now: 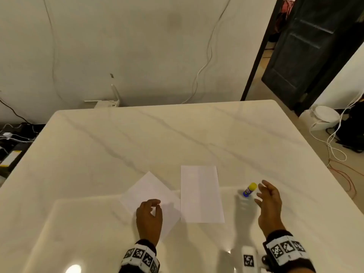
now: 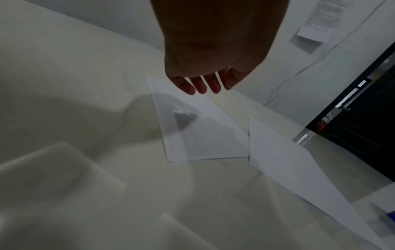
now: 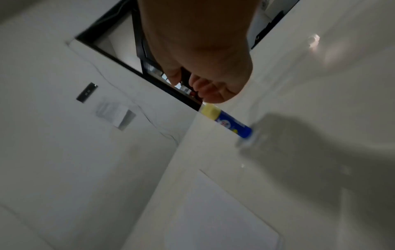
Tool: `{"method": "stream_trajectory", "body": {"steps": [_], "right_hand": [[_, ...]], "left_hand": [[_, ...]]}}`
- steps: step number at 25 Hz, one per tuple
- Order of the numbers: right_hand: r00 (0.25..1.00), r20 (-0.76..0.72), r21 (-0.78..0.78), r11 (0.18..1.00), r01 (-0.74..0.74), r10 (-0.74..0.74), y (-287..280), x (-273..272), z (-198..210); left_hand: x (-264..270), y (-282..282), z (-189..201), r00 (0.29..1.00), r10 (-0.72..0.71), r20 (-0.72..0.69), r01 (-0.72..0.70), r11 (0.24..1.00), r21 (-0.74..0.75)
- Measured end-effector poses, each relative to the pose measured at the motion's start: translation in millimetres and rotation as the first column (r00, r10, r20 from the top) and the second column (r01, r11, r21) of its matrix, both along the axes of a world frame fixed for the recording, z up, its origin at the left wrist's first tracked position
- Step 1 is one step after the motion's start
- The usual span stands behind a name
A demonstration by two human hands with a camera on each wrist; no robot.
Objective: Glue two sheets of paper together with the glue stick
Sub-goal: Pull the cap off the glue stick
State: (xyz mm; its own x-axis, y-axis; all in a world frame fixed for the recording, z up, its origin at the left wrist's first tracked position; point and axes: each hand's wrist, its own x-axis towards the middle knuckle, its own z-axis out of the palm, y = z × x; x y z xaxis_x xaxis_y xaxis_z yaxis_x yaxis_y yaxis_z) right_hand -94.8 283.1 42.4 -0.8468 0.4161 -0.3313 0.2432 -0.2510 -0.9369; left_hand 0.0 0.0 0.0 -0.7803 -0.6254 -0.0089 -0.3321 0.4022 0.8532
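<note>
- The glue stick (image 1: 250,189) stands on the white marble table (image 1: 177,134), near its front right part; it has a blue body and a yellow cap, and the cap is on.
- The right hand (image 1: 269,203) is just beside the glue stick on its right, fingers spread and relaxed, holding nothing; the fingertips are close to the yellow cap, but I cannot tell whether they touch it.
- In the right wrist view the same hand (image 3: 205,67) hangs above the glue stick (image 3: 226,121), with its fingertips near the cap.
- Two white sheets of paper lie flat on the table, left of the glue stick.
- The right sheet (image 1: 201,194) lies nearly square to the table's front edge.
- The left sheet (image 1: 149,192) is turned at an angle like a diamond, and one corner meets the right sheet's left edge.
- The left hand (image 1: 149,217) hovers over the left sheet with fingers loosely curled, gripping nothing; the left wrist view shows its shadow on the sheet (image 2: 203,132) below.
- Cables (image 1: 331,142) lie on the floor to the table's right.
</note>
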Motion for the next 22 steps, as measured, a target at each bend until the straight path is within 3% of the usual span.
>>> {"method": "stream_trajectory", "body": {"steps": [4, 7, 11, 13, 17, 19, 22], "right_hand": [[0.983, 0.138, 0.214, 0.966, -0.146, 0.118, -3, 2, -44], [0.963, 0.235, 0.469, 0.851, -0.234, 0.135, 0, -2, -68], [0.99, 0.063, 0.655, 0.743, -0.137, 0.127, -3, -17, -74], [0.983, -0.039, 0.585, 0.802, -0.122, 0.178, -9, -25, -61], [0.923, -0.096, 0.359, 0.878, -0.316, 0.371, -39, -37, -60], [0.852, -0.113, 0.297, 0.835, -0.462, 0.511, -56, -40, -56], [0.713, -0.024, 0.214, 0.7, -0.681, 0.701, -70, -38, -57]], "left_hand": [[-8, 8, 1, 1.0, 0.006, 0.009, -0.006, 0.999, 0.048], [-17, 16, -3, 1.0, -0.017, 0.005, 0.017, 0.998, 0.052], [-41, 23, -1, 0.999, -0.05, -0.011, 0.05, 0.996, 0.073], [-59, 23, 9, 0.995, -0.096, -0.026, 0.098, 0.992, 0.075], [-85, 33, 8, 0.97, -0.243, -0.025, 0.244, 0.956, 0.162], [-91, 37, 10, 0.951, -0.308, -0.023, 0.303, 0.919, 0.253], [-92, 41, 11, 0.919, -0.391, -0.056, 0.387, 0.86, 0.332]]}}
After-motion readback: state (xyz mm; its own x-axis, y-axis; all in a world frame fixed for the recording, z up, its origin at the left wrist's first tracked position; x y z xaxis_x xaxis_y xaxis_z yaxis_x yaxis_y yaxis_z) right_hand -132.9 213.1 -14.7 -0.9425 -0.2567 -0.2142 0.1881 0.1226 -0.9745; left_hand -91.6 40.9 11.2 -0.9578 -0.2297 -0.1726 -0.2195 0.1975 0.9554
